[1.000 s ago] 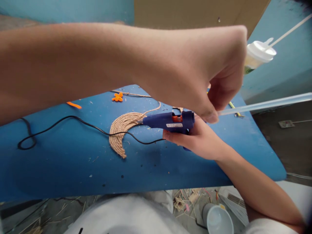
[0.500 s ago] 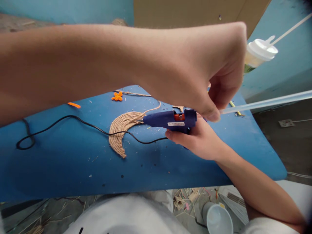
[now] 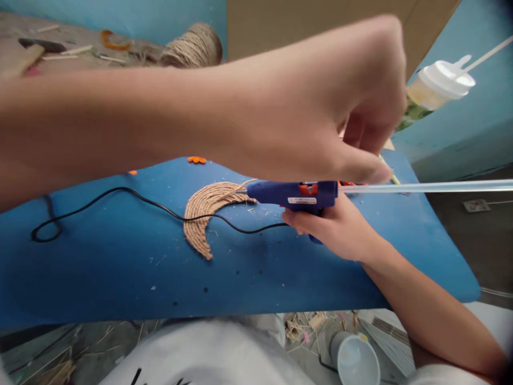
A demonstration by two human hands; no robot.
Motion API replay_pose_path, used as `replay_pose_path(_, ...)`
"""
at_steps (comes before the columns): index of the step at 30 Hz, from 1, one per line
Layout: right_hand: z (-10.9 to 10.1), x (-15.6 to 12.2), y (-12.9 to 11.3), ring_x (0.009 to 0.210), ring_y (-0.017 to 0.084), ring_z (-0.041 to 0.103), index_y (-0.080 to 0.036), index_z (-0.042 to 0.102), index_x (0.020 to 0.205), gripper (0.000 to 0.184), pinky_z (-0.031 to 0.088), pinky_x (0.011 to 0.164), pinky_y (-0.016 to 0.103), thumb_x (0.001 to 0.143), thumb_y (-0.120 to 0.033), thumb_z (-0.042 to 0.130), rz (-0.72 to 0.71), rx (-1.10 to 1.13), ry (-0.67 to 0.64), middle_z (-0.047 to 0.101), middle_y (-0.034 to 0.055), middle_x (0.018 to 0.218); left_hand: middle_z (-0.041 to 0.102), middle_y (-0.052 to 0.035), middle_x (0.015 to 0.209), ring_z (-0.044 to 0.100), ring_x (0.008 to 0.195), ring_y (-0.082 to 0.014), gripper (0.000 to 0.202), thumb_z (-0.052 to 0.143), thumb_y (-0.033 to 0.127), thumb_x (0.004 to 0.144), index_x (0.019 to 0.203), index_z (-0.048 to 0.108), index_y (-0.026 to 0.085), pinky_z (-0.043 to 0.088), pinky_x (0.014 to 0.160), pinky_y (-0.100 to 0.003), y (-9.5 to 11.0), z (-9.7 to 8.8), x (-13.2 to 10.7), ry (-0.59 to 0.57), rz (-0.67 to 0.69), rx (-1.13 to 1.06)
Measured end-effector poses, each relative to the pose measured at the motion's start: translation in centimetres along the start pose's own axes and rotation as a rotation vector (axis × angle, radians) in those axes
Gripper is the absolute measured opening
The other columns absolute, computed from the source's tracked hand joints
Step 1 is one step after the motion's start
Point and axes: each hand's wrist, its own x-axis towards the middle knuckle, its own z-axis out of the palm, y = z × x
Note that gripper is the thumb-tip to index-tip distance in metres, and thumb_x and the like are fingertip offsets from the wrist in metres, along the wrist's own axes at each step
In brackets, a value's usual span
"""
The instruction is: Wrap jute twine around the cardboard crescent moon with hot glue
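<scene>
My right hand point(image 3: 340, 227) is wrapped round the handle of a blue hot glue gun point(image 3: 276, 193), pointing left. A long clear glue stick point(image 3: 433, 187) juts out of its back end. The nozzle is at the upper right part of a crescent of coiled jute rope point(image 3: 196, 216) lying on the blue table point(image 3: 120, 278); whether it touches is unclear. My left hand point(image 3: 360, 117) reaches across from the left, above the gun. Its fingers are curled and its thumb lies just above the glue stick, which shows uncovered below it. The left forearm hides part of the table.
A black cord point(image 3: 132, 193) runs over the table and crosses the rope crescent. Behind the forearm are a spool of jute twine point(image 3: 196, 45) and scraps. An orange felt piece point(image 3: 196, 160) lies partly hidden. A lidded cup point(image 3: 436, 88) stands at right; a bucket point(image 3: 358, 361) is below.
My left hand has come off the glue stick and lifted slightly above it. The stick now sits more level. The view has shifted, showing the twine spool.
</scene>
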Motion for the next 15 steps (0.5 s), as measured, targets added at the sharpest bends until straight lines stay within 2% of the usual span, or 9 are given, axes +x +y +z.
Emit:
replay_pose_path(2,-0.2,0.2,-0.2,0.062,0.015,0.051,-0.024,0.061,0.076,0.017,0.041,0.061,0.033,0.087,-0.027,0.074,0.001,0.006,-0.061,0.059,-0.0042,0.063,0.072,0.0042,0.09,0.07,0.088,-0.0135,0.031,0.069,0.037,0.112,0.107,0.087,0.013,0.044,0.084,-0.031,-1.1,0.5,-2.2,0.132,-0.056,0.066)
replay_pose_path(3,-0.3,0.3,-0.2,0.062,0.015,0.051,-0.024,0.061,0.076,0.016,0.04,0.061,0.032,0.087,-0.026,0.072,0.0,0.005,-0.091,0.059,-0.0044,0.062,0.071,0.0034,0.096,0.069,0.09,-0.0129,0.035,0.061,0.036,0.115,0.111,0.085,0.012,0.044,0.087,-0.032,-2.0,1.0,-3.7,0.233,-0.021,0.07)
replay_pose_path(5,-0.3,0.5,-0.2,0.062,0.016,0.052,-0.024,0.062,0.076,0.014,0.04,0.06,0.032,0.085,-0.026,0.072,0.009,0.005,-0.115,0.06,-0.0038,0.063,0.07,0.0008,0.092,0.064,0.084,-0.0115,0.025,0.061,0.027,0.115,0.107,0.079,0.011,0.044,0.084,-0.031,-4.3,2.6,-7.1,0.351,0.023,0.019)
replay_pose_path(6,-0.3,0.6,-0.1,0.062,0.016,0.052,-0.025,0.061,0.075,0.015,0.04,0.059,0.033,0.084,-0.027,0.073,0.02,0.004,-0.117,0.061,-0.0032,0.063,0.069,-0.0001,0.09,0.06,0.082,-0.0119,0.016,0.063,0.02,0.111,0.107,0.077,0.013,0.044,0.082,-0.032,-5.5,3.5,-8.9,0.371,0.004,0.037)
replay_pose_path(8,-0.1,0.7,0.2,0.062,0.017,0.053,-0.025,0.059,0.072,0.019,0.04,0.059,0.034,0.086,-0.029,0.072,0.041,-0.005,-0.113,0.063,-0.0018,0.065,0.067,-0.0006,0.088,0.06,0.08,-0.0149,0.004,0.068,0.018,0.106,0.106,0.071,0.019,0.045,0.077,-0.033,-7.4,5.6,-12.3,0.373,0.012,0.029)
replay_pose_path(10,0.3,0.6,0.4,0.062,0.018,0.055,-0.026,0.057,0.069,0.024,0.041,0.06,0.035,0.088,-0.032,0.071,0.054,-0.034,-0.119,0.063,-0.0006,0.067,0.064,0.0007,0.086,0.06,0.077,-0.0175,0.006,0.067,0.019,0.105,0.108,0.066,0.024,0.048,0.076,-0.035,-8.4,7.5,-14.9,0.345,-0.058,0.003)
replay_pose_path(12,0.8,0.4,0.7,0.063,0.019,0.056,-0.026,0.058,0.071,0.025,0.044,0.06,0.036,0.086,-0.038,0.075,0.078,-0.075,-0.063,0.062,-0.0001,0.068,0.065,0.0017,0.087,0.061,0.076,-0.0195,0.011,0.066,0.019,0.104,0.112,0.062,0.026,0.049,0.078,-0.037,-8.7,9.0,-16.5,0.299,-0.106,-0.028)
replay_pose_path(15,1.5,0.1,1.0,0.064,0.021,0.058,-0.027,0.064,0.078,0.026,0.047,0.06,0.037,0.081,-0.043,0.083,0.118,-0.147,0.041,0.065,0.001,0.075,0.065,0.0029,0.085,0.061,0.075,-0.0207,0.015,0.064,0.019,0.101,0.113,0.06,0.027,0.046,0.078,-0.038,-8.4,10.2,-17.3,0.267,-0.11,-0.055)
